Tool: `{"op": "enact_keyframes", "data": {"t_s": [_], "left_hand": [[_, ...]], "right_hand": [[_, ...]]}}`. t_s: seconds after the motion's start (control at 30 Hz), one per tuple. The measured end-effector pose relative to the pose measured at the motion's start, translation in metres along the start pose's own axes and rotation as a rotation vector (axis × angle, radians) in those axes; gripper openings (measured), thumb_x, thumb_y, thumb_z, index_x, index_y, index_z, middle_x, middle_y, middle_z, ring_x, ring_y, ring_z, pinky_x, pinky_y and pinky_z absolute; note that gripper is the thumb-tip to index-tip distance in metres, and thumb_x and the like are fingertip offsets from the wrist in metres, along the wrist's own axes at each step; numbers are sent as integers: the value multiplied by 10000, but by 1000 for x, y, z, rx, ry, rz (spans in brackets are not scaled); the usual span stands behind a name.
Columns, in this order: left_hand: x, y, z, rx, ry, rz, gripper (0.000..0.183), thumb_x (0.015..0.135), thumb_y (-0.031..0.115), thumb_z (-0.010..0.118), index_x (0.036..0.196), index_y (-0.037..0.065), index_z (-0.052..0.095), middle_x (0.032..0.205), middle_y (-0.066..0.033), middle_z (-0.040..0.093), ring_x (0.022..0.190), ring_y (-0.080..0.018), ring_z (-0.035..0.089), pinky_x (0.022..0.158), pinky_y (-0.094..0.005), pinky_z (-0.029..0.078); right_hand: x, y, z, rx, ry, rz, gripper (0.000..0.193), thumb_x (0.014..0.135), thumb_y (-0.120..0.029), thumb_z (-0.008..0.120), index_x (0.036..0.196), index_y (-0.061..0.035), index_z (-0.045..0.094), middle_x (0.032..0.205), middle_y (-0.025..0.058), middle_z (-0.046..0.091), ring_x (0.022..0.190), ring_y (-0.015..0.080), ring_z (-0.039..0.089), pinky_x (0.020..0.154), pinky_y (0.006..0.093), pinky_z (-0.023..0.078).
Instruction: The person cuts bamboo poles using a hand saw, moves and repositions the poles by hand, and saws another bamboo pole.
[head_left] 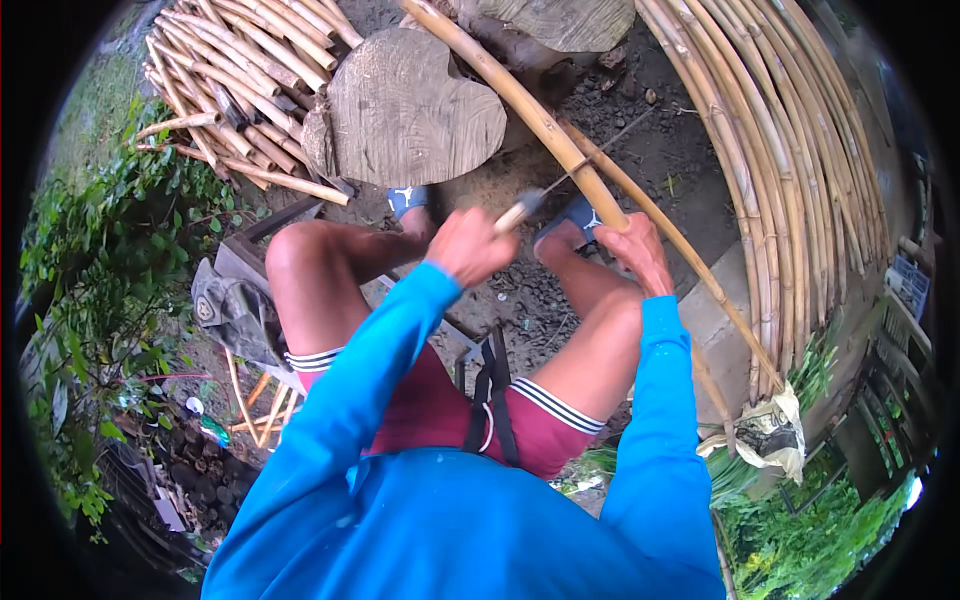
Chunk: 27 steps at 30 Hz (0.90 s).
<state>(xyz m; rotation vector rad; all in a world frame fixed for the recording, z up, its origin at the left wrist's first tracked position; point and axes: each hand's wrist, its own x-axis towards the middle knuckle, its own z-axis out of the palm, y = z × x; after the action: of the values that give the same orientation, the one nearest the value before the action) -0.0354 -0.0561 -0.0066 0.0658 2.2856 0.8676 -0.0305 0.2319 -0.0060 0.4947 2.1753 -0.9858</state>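
Note:
My left hand (pixel 475 245) is closed round the pale handle of a long, thin-bladed tool (pixel 517 212). Its dark blade shows nearly edge-on and crosses a thick bamboo pole (pixel 535 120); whether it is a knife or a saw I cannot tell. Around the near end of that pole my right hand (pixel 638 252) is closed, just above my knee. The pole slants away to the far left, passing beside the right edge of a sawn wood stump (pixel 410 110). A thinner bamboo pole (pixel 670 225) runs beneath it toward the lower right.
Cut bamboo pieces (pixel 235 70) are heaped at the far left. Long bamboo poles (pixel 770 150) lie in a row on the right, near a torn pale sack (pixel 785 435). A camouflage cloth (pixel 235 310) hangs beside my left knee. Leafy plants (pixel 110 250) border the left.

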Motion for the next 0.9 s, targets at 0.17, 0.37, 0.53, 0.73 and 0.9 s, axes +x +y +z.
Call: {"op": "enact_keyframes", "data": {"t_s": [0.17,0.37,0.53,0.73,0.9], "left_hand": [[-108,-32,-15,-101,-49,-92,330,808,212,566,962,-37,718,777,-320,648,812,-477,675,772,-530,533],[1,4,11,-37,40,21,310,796,258,593,800,-35,693,794,-330,642,785,-479,661,758,-530,539],[-104,-52,-6,-110,110,18,292,800,227,590,783,-50,683,738,-334,631,759,-464,676,760,-522,538],[17,-1,22,34,-22,-162,392,784,296,596,837,-83,680,868,-336,653,859,-455,677,775,-528,540],[-109,-69,6,98,69,279,231,741,185,648,862,-12,646,749,-269,625,754,-466,629,697,-524,500]], "right_hand": [[4,6,-11,-29,-4,55,400,711,-413,706,776,-19,680,612,107,594,534,227,593,528,390,472],[11,20,2,-34,22,-14,404,717,-404,714,799,-9,692,633,117,620,547,232,610,536,387,481],[3,2,-8,3,-22,-7,399,720,-405,711,816,-18,697,639,100,620,551,218,613,524,377,475],[-7,7,-2,53,-20,7,355,721,-390,717,765,-38,693,604,92,602,510,204,589,508,372,469],[-9,10,-11,-12,77,-50,362,747,-382,707,800,-24,703,598,121,611,564,219,626,534,376,484]]}}
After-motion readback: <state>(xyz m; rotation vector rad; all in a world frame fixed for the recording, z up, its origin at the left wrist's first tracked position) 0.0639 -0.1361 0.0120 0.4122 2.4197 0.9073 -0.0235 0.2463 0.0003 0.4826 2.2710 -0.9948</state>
